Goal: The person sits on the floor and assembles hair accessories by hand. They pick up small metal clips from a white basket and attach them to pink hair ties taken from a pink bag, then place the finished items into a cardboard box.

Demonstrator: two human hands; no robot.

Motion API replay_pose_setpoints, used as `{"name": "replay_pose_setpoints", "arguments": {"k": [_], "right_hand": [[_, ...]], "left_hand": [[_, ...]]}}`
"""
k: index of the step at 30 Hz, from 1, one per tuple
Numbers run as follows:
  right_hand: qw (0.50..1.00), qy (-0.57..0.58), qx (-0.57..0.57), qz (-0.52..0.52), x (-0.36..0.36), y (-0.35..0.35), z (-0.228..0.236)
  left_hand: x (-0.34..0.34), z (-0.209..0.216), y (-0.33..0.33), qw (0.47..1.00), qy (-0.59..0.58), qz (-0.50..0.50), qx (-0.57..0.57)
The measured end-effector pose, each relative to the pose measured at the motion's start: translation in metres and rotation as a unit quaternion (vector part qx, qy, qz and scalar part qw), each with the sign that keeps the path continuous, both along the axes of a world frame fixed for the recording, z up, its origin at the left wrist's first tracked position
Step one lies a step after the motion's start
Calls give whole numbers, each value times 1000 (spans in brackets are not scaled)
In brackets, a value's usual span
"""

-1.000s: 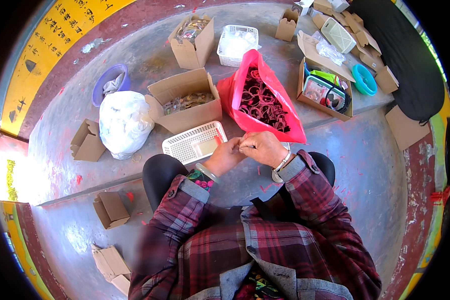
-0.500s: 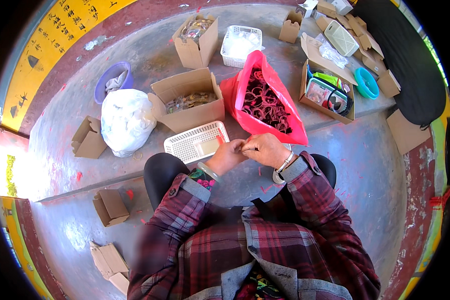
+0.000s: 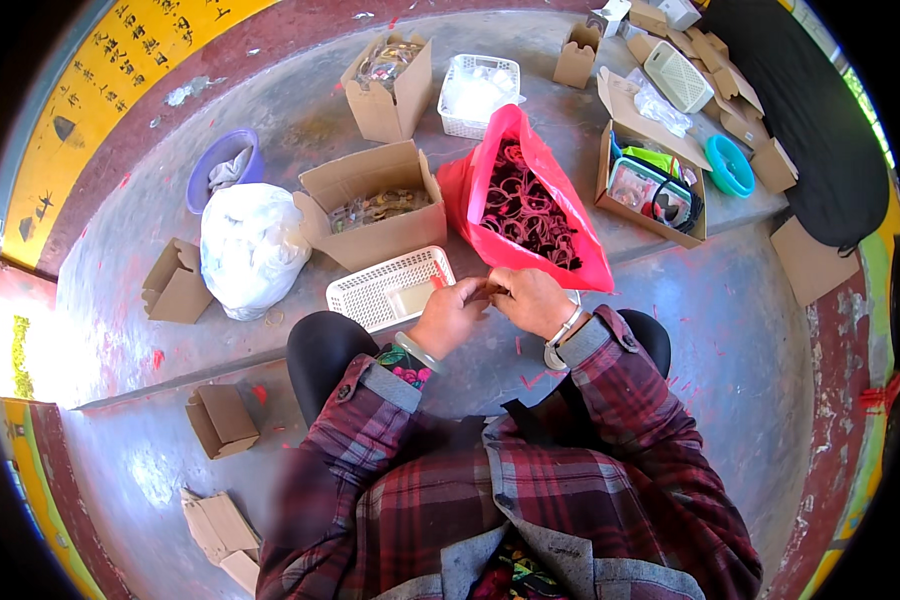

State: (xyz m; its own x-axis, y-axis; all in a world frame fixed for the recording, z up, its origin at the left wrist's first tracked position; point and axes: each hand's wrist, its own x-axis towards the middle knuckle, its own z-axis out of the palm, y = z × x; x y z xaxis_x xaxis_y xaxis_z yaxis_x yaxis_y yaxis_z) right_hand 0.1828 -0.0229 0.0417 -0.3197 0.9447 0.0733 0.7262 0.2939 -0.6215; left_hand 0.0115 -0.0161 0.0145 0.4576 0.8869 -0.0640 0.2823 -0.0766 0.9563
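Note:
My left hand (image 3: pixel 452 318) and my right hand (image 3: pixel 532 300) meet over my lap, fingertips pinched together. Whatever they hold between them is too small and hidden to make out. Just ahead of my right hand stands a pink plastic bag (image 3: pixel 588 262), its mouth wide, full of dark and pink looped pieces (image 3: pixel 532 205). Close to my left hand lies a white perforated basket (image 3: pixel 360 300) with a pale flat piece (image 3: pixel 415 298) inside. Beyond it sits a cardboard box (image 3: pixel 390 240) filled with small wrapped packets (image 3: pixel 380 205).
A stuffed white plastic bag (image 3: pixel 253 250) and a purple basin (image 3: pixel 198 185) stand on the left of the raised floor. At right are a box of mixed items (image 3: pixel 655 220) and a teal basin (image 3: pixel 730 165). A step edge (image 3: pixel 220 365) crosses before my knees.
My left hand has shifted slightly and its fingers have turned a little. The right hand stays nearly in place, still meeting it. The whole view has tilted slightly.

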Motion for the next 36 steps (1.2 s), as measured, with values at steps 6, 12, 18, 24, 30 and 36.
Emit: {"name": "replay_pose_setpoints", "arguments": {"k": [6,12,18,24,30,36], "right_hand": [[994,75,75,23,-2,1,7],[990,81,109,31,-1,1,1],[994,63,90,20,-15,-6,6],[987,13,148,69,-26,-14,21],[980,-25,176,92,-35,-20,9],[967,5,239,90,-34,-16,14]], "left_hand": [[-3,-14,6,982,-103,42,-150],[1,-8,4,980,-144,22,-138],[0,-16,4,978,-159,92,-96],[-3,-18,7,989,-76,128,-4],[-4,-3,4,984,-43,173,-11],[-7,-9,7,975,-98,199,3]]}}
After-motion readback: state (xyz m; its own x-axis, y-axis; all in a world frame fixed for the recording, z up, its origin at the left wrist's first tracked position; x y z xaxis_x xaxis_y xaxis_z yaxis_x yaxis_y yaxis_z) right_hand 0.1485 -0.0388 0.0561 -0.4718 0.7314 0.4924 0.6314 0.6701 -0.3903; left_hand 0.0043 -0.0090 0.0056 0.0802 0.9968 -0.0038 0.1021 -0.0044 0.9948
